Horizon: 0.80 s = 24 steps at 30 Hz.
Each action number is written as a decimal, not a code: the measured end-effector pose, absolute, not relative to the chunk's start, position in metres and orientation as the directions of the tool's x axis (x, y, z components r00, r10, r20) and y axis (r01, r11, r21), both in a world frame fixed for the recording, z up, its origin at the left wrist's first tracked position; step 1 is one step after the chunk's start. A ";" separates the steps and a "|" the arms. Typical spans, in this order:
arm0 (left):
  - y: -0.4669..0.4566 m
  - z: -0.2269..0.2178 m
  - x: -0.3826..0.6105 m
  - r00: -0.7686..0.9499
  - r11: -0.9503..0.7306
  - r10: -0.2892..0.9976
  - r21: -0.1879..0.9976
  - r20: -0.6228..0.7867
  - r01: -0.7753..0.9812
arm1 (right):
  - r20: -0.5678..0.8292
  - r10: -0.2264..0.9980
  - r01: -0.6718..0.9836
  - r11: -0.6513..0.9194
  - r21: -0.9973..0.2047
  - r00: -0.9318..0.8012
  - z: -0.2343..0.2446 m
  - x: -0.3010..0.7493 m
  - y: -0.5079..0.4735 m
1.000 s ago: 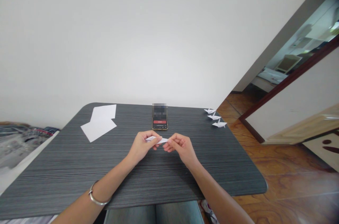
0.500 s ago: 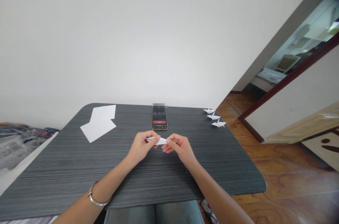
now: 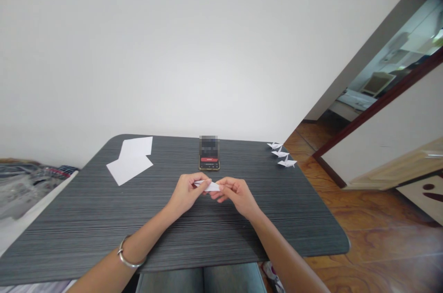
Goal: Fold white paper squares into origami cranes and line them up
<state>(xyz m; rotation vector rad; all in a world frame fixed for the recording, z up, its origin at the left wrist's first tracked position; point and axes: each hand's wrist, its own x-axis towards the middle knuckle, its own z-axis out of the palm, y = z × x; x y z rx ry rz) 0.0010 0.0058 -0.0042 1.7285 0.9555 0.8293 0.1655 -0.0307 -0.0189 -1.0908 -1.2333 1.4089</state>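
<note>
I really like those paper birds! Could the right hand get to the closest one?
Probably yes: between the right hand and the closest paper bird, only tabletop shows. Its fingers pinch the folded paper, though, so they'd likely need to let go.

This looks like a room in a home. A dark table (image 3: 173, 237) with thin stripes stands by a plain white wall (image 3: 207, 53), the floor (image 3: 367, 224) is shiny and brown with wavy lines like wood, and a pile of what look like clothes (image 3: 24, 191) lies off to the left. On the right, past a dark red strip (image 3: 380, 103), you can see into another room (image 3: 408, 53), with something like the back of a chair (image 3: 379, 83).
</note>
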 end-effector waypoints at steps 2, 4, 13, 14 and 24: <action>0.008 -0.003 -0.001 0.465 -0.229 0.880 0.946 0.100 0.230 | -0.026 0.977 -0.091 -0.046 -0.995 -0.213 -0.015 0.168 -0.032; 0.010 -0.002 -0.003 0.473 -0.226 0.875 0.950 0.101 0.217 | -0.003 0.962 -0.099 -0.032 -0.995 -0.273 -0.010 0.170 -0.033; 0.013 -0.004 -0.004 0.468 -0.203 0.877 0.966 0.106 0.161 | 0.040 0.940 -0.211 -0.035 -0.977 -0.340 -0.014 0.178 -0.033; 0.013 -0.005 -0.004 0.462 -0.201 0.881 0.966 0.106 0.161 | 0.032 0.952 -0.213 -0.035 -0.976 -0.305 -0.016 0.177 -0.032; 0.012 -0.011 -0.002 0.506 -0.150 0.860 0.982 0.070 0.118 | 0.007 0.993 -0.133 -0.009 -0.991 -0.121 -0.021 0.174 -0.028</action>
